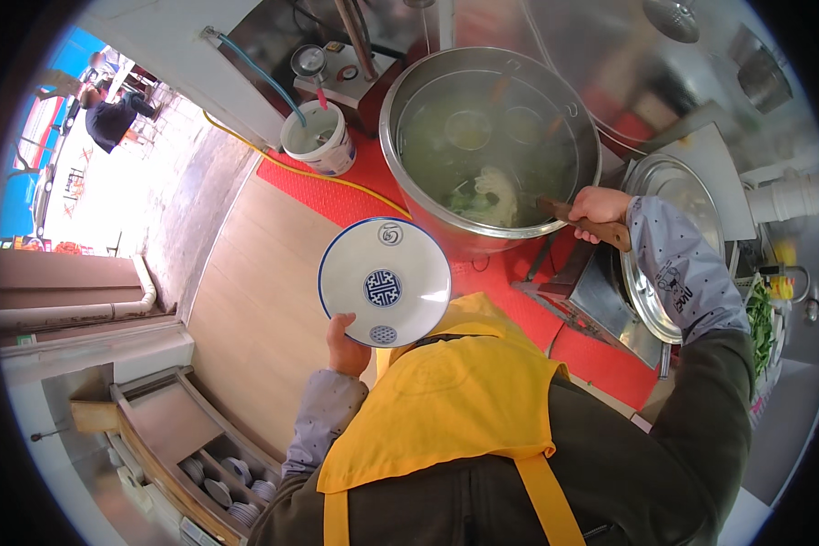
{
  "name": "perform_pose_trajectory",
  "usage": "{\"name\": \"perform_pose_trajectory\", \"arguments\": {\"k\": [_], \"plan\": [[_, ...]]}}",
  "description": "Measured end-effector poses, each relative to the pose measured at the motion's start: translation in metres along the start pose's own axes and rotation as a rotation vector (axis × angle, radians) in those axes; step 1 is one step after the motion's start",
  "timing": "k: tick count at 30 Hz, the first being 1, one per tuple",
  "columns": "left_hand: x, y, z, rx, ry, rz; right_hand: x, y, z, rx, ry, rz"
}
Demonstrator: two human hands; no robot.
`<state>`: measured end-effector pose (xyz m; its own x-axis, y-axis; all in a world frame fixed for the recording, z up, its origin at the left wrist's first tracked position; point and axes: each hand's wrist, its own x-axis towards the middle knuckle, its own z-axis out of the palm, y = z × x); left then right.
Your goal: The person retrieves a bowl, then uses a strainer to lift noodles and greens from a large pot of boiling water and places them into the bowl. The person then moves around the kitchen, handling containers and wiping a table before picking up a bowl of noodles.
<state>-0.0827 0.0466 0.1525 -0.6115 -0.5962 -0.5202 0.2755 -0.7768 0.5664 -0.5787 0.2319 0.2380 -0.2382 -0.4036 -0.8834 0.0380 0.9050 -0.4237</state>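
Observation:
My left hand (347, 348) holds a white bowl (409, 266) with a blue rim and blue printed medallions by its edge, thumb on the rim; nothing lies in the bowl. In front stands a big steel stockpot (489, 143) of cloudy, steaming liquid. My right hand (597, 213) grips a wooden handle (611, 233) that slopes over the pot's near right rim. The tool's far end is under the liquid and hard to make out. Close by it, pale noodles (498, 194) and green leaves (467, 203) sit in the liquid.
A white plastic bucket (321, 147) with a blue hose stands left of the pot. A yellow hose (314, 176) crosses the red mat (365, 198). To the right lean a large round steel lid (655, 300) and leafy greens (761, 321). Stacked bowls (235, 471) fill a cabinet at lower left.

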Motion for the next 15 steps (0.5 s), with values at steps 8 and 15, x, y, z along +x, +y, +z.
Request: {"name": "perform_pose_trajectory", "arguments": {"k": [8, 15], "plan": [[0.001, -0.002, -0.011, -0.015, 0.016, 0.03, 0.018, 0.027, -0.006, 0.131, -0.122, -0.076], [0.004, -0.001, 0.0, 0.019, 0.026, 0.023, 0.003, 0.046, -0.009, 0.192, -0.151, -0.155]]}}
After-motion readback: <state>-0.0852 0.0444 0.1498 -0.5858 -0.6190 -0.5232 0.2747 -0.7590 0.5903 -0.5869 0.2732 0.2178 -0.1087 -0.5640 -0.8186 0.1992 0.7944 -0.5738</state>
